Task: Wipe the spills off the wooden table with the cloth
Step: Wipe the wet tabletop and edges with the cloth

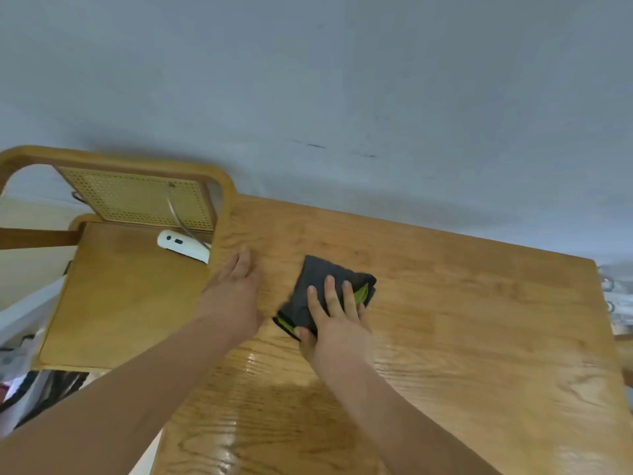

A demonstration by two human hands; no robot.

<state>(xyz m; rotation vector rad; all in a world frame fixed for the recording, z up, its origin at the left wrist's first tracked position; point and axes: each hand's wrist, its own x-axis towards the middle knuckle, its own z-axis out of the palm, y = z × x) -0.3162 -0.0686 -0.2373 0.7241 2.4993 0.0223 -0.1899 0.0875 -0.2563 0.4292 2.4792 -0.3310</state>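
The cloth point(325, 289), dark grey with a green edge and folded into a pad, lies flat under the spread fingers of the right hand point(334, 320), pressed not pinched, near the left end of the wooden table point(462, 303). Its long axis runs diagonally away from the wrist. The left hand point(236, 296) rests open at the table edge just beside it. A wet sheen shows nearer the person.

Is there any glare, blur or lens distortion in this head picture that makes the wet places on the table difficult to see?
Head view: bright glare streaks on the wooden table near the bottom edge could be wetness or only shine; wide-angle bending curves the table edges; the right hand on the cloth and the left hand look slightly soft.
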